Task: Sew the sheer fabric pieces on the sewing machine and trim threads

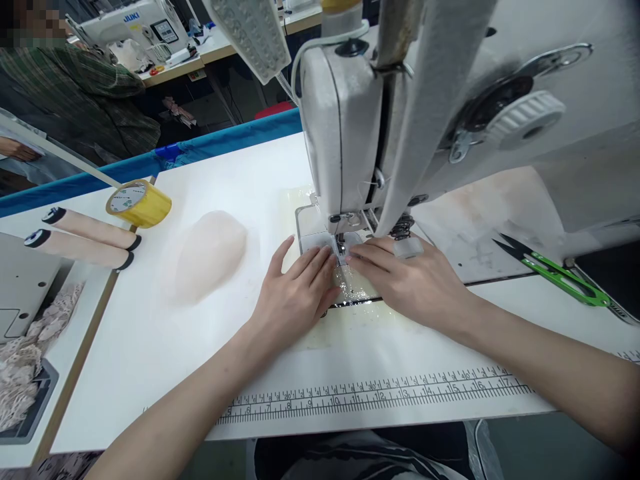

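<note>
My left hand (295, 290) lies flat on the white table (150, 347), fingers stretched toward the needle of the white sewing machine (345, 133). My right hand (405, 277) rests flat opposite it, fingertips at the presser foot (341, 250). Both press on a small, thin, shiny piece of see-through material (353, 287) lying under the foot. Neither hand grips anything.
A pale padded cup shape (207, 257) lies left of my hands. A yellow tape roll (140, 203) and two cardboard tubes (85, 237) sit at the far left. Green thread snips (560, 273) lie at the right. A printed ruler (375, 393) runs along the front edge. Another person sits at the back left.
</note>
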A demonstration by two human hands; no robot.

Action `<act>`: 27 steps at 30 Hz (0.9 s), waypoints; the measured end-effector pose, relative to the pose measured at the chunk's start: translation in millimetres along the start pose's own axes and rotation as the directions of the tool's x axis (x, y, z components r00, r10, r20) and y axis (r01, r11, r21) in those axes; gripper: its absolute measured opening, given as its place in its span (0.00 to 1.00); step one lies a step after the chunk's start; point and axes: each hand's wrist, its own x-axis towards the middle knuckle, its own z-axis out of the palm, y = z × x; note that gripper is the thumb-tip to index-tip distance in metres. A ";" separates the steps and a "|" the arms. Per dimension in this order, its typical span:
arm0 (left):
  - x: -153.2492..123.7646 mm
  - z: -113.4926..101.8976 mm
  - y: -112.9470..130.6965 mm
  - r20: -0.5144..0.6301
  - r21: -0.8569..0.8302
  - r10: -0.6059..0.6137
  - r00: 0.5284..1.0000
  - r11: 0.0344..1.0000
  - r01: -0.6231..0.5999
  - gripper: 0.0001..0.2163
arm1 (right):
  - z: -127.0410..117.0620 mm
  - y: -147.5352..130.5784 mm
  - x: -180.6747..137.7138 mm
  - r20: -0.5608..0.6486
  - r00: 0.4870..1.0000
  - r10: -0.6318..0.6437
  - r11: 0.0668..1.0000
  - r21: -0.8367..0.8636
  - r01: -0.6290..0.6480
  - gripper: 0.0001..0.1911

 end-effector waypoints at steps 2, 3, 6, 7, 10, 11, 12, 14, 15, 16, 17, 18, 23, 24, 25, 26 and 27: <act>-0.3 0.3 -0.1 -0.009 -0.014 -0.006 1.000 1.000 0.006 0.15 | -0.6 -0.1 0.0 -0.005 1.000 -0.003 1.000 0.002 0.003 0.17; -0.2 0.5 -0.4 -0.010 -0.026 -0.011 1.000 1.000 0.010 0.16 | -0.7 -0.2 0.1 -0.003 1.000 -0.001 1.000 0.003 0.001 0.17; 0.6 1.1 -2.0 -0.007 -0.063 -0.030 1.000 0.998 0.029 0.17 | -0.1 -0.8 -0.1 0.011 1.000 0.015 1.000 0.005 -0.015 0.18; 1.0 1.3 -2.7 -0.004 -0.072 -0.038 0.999 0.997 0.037 0.17 | 0.4 -1.1 -0.3 0.019 1.000 0.024 1.000 0.004 -0.025 0.18; 2.8 1.8 -5.0 0.003 -0.079 -0.055 0.998 0.995 0.055 0.17 | 1.8 -1.3 -0.8 0.048 0.998 0.047 0.999 -0.004 -0.047 0.20; 3.5 2.1 -5.8 0.009 -0.075 -0.059 0.998 0.995 0.060 0.18 | 2.1 -1.1 -0.9 0.056 0.997 0.050 0.999 -0.009 -0.050 0.20; 4.1 2.3 -6.7 0.018 -0.070 -0.063 0.998 0.995 0.064 0.18 | 2.2 -0.6 -1.0 0.060 0.997 0.048 0.999 -0.015 -0.047 0.20; 5.1 2.8 -8.2 0.039 -0.060 -0.071 0.997 0.995 0.074 0.18 | 2.0 0.9 -0.8 0.058 0.998 0.035 0.999 -0.031 -0.033 0.19; 5.3 3.1 -8.8 0.049 -0.058 -0.076 0.996 0.995 0.079 0.18 | 1.7 1.9 -0.6 0.056 0.998 0.026 0.999 -0.040 -0.024 0.19; 5.5 3.3 -9.2 0.055 -0.059 -0.080 0.995 0.995 0.083 0.19 | 1.3 2.9 -0.2 0.055 0.998 0.019 0.999 -0.048 -0.016 0.18; 5.5 3.4 -9.5 0.057 -0.061 -0.084 0.995 0.994 0.088 0.19 | 0.8 3.9 0.3 0.056 0.998 0.015 0.998 -0.056 -0.012 0.18; 5.4 3.4 -9.6 0.058 -0.063 -0.089 0.994 0.994 0.093 0.19 | 0.3 4.9 0.8 0.055 0.998 0.013 0.998 -0.060 -0.010 0.17; 4.7 3.1 -10.2 0.076 -0.049 -0.125 0.989 0.990 0.129 0.19 | -2.1 7.8 2.2 0.025 0.999 0.023 0.999 -0.024 -0.022 0.15; 4.7 3.3 -10.9 0.076 -0.043 -0.138 0.988 0.989 0.141 0.20 | -2.6 8.0 1.9 0.018 0.999 0.029 1.000 -0.010 -0.029 0.15; 4.7 3.6 -11.8 0.073 -0.033 -0.152 0.986 0.987 0.155 0.20 | -3.1 8.2 1.6 0.011 0.999 0.036 0.999 0.002 -0.036 0.16; 4.7 3.8 -12.6 0.067 -0.020 -0.166 0.984 0.986 0.168 0.20 | -3.8 8.3 1.2 0.002 0.999 0.040 0.999 0.010 -0.040 0.16; 4.7 3.9 -13.2 0.061 0.000 -0.179 0.982 0.984 0.179 0.19 | -4.4 8.3 0.9 -0.007 0.999 0.041 0.999 0.013 -0.041 0.16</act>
